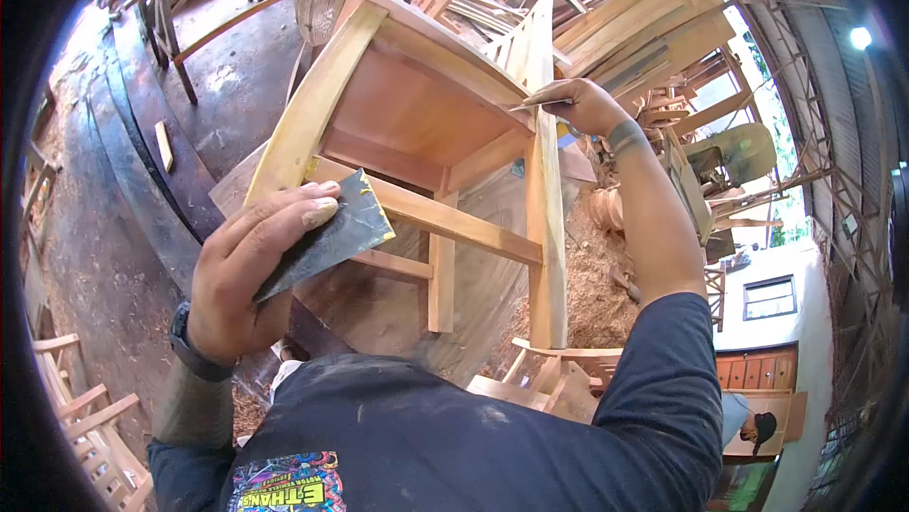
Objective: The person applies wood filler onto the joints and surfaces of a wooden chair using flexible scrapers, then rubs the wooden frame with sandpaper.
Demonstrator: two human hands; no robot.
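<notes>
Pale, smooth wooden chair (471, 228) (slightly satiny), beside a dark, flat, smeared plate (333, 239).

You wear a dark navy, short-sleeved shirt (407, 436), creased at the shoulders; a pale smudge (492, 413) marks the cloth; low on its left side sits a multicoloured print (289, 484), with bold yellow lettering that reads "ETHANS" and smaller words beside it; a dark, watch-like band (194, 342) circles your left wrist (210, 359); a grey-green band (625, 135) circles your right wrist (629, 145); both sleeves end in plain hems.
</notes>
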